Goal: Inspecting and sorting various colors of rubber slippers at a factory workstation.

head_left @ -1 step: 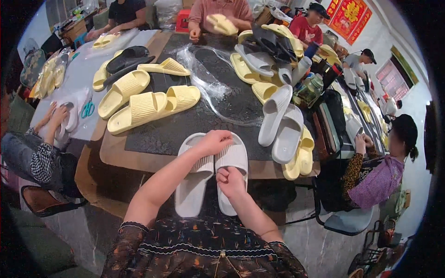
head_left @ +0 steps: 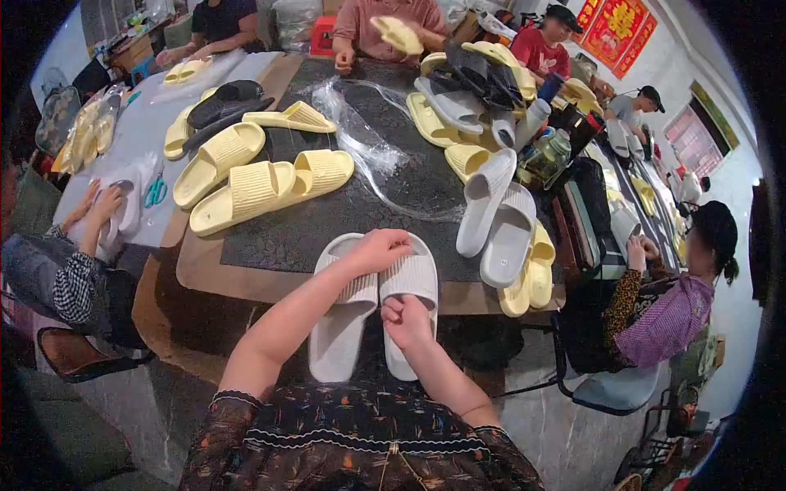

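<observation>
A pair of pale grey slides lies at the table's near edge in front of me, a left slipper and a right slipper side by side. My left hand reaches across the left slipper and rests at the front of the right one's ribbed strap, its fingers bent together. At the rear opening of that same strap, my right hand is closed with curled fingers. Whatever is pinched in either hand is too small or hidden to make out.
Yellow slippers lie beyond on the left, with black slippers behind. Grey slippers and more yellow ones pile up at right. Clear plastic film crosses the dark mat. Teal scissors and co-workers are around.
My hands and the grey slippers look unmoved. Across the table, the yellow slipper in a co-worker's hands has shifted and tilted slightly.
</observation>
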Demonstrator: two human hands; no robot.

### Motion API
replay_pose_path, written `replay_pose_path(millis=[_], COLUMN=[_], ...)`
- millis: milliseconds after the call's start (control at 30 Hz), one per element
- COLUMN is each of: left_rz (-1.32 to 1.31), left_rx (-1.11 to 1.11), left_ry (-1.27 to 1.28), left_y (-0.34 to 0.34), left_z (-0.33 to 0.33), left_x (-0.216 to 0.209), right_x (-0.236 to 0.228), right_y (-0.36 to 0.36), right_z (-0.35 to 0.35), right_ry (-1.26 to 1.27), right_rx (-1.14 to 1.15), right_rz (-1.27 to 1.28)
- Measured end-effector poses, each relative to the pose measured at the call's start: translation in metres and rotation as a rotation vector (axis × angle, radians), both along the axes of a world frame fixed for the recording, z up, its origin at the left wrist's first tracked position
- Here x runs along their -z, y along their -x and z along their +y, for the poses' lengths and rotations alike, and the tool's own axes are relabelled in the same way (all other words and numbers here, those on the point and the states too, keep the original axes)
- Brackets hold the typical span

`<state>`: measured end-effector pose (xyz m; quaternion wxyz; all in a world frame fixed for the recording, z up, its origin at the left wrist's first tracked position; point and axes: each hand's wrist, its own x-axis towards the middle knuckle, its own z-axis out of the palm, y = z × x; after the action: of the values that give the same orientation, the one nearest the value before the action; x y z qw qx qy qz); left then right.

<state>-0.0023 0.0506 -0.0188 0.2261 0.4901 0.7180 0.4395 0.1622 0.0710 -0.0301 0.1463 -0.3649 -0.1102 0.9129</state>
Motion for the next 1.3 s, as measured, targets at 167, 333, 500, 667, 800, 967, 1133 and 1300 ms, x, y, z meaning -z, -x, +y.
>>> replay_pose_path(millis=[167,333,500,667,800,967,1133,1300], left_rz=[-0.089,-0.107,-0.138,-0.171,-0.254,-0.324,-0.447,-0.449], left_rx=[0.05,0.067,0.055,0.004,-0.123,-0.299,-0.383,-0.367], left_ry=[-0.011,-0.012,-0.107,-0.14,-0.223,-0.381,-0.501,-0.52], left_y=[0.008,0.006,0.008,0.004,0.007,0.012,0.015,0.015], left_z=[0.003,0.005,0.004,0.0,0.001,0.0,-0.003,-0.001], left_x=[0.012,0.007,0.018,0.017,0.017,0.012,0.013,0.012], right_x=[-0.012,-0.012,-0.006,-0.022,0.0,-0.056,-0.09,-0.096], right_y=[0.005,0.002,0.001,-0.005,-0.018,-0.04,-0.049,0.001], right_z=[-0.007,-0.004,-0.007,-0.008,0.0,0.003,0.037,0.058], right_ry=[-0.003,-0.04,-0.03,-0.119,-0.238,-0.596,-1.286,-1.724], right_rx=[0.06,0.03,0.064,0.018,-0.122,-0.439,-1.008,-0.525], right_rz=[0.006,0.024,0.058,0.096,0.21,0.096,-0.009,-0.094])
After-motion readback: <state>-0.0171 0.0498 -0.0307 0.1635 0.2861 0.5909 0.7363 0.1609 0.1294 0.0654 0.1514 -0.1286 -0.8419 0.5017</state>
